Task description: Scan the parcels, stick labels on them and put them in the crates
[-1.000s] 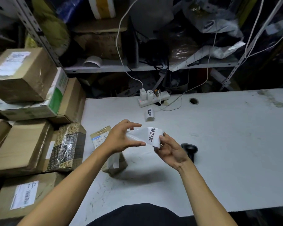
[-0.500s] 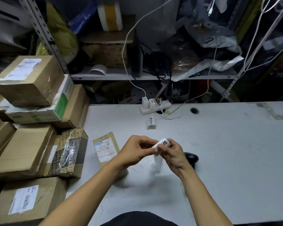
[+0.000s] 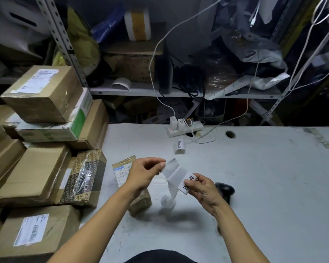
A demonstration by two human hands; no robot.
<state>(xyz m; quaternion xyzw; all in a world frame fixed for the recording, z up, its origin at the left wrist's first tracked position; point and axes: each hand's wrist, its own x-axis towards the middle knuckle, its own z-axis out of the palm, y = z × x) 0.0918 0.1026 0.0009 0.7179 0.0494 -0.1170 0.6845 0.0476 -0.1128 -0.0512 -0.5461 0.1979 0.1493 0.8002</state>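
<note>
Above the near table, peeling step: left hand pinching the backing strip, right hand pinching the printed label. Left of both, small parcel waiting; next, probably pressing label flat onto it.

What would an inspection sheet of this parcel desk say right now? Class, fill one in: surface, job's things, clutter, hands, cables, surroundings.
Surface: grey table, scuffed, with a cable hole.
Job's things: printed label peeled from its backing strip; small parcel under the left forearm; label roll; black scanner lying on the table.
Clutter: stacked cartons at the table's left end.
Hands: left hand pinches the backing strip; right hand pinches the label.
Cables: power strip at the far edge with white chargers plugged in, leads running upward.
Surroundings: metal shelving crammed with bags and boxes; crates: nothing seen.
</note>
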